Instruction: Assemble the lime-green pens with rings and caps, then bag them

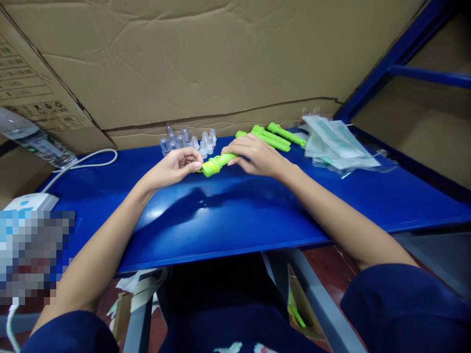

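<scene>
My right hand (250, 154) is wrapped round a lime-green plastic tube (212, 166), raised over the blue table. The tube's open, ridged end points left, and a thin yellow cord (199, 170) shows at that end. My left hand (180, 165) pinches the cord between thumb and fingers, just left of the tube's mouth. Behind my left hand stand several small clear-domed caps (185, 135). Several more green tubes (281, 133) lie behind my right hand, partly hidden by it.
Clear plastic packets (338, 142) are piled at the right. A tall cardboard sheet (206, 63) backs the blue table (228, 220). At the left are a plastic bottle (37, 137), a white cable (97, 154) and a white power strip (35, 201). Blue frame bars (430, 76) rise at the right.
</scene>
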{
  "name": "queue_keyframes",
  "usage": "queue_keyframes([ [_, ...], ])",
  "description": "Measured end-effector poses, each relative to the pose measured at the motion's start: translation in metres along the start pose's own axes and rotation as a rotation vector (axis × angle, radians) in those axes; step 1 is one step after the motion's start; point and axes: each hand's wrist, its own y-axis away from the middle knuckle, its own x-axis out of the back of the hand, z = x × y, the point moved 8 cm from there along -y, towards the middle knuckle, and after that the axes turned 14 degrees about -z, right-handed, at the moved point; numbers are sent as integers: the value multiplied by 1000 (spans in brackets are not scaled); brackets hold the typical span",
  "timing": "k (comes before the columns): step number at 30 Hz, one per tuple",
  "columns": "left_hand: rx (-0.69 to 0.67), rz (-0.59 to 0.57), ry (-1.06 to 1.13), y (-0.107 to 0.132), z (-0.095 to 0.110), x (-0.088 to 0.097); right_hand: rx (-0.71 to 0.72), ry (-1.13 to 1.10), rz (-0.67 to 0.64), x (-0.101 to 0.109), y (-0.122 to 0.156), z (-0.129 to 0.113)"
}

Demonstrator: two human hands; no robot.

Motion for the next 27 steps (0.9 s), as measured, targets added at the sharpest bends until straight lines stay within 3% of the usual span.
queue_keyframes([
  [6, -35, 58, -11, -4, -4, 2, -49, 12, 5, 6, 2, 6],
  [11, -87, 121, -52, -7, 6, 5, -92, 8, 57, 14, 0, 5],
  [15, -113, 137, -41, -3, 7, 8, -160, -69, 74, 14, 1, 19],
  [17, -98, 154, -50, 3, 2, 14, -269, -77, 178, 29, 15, 38],
  [20, -61, 244, -67, 11, -7, 28, -515, -27, 500, 73, 58, 68],
  [23, -33, 261, -75, 10, -15, 31, -579, 86, 647, 100, 85, 77],
  [25, -17, 240, -88, 5, -22, 25, -611, 85, 602, 97, 89, 89],
  [27, 6, 243, -101, 3, -32, 19, -718, 41, 457, 77, 91, 112],
])
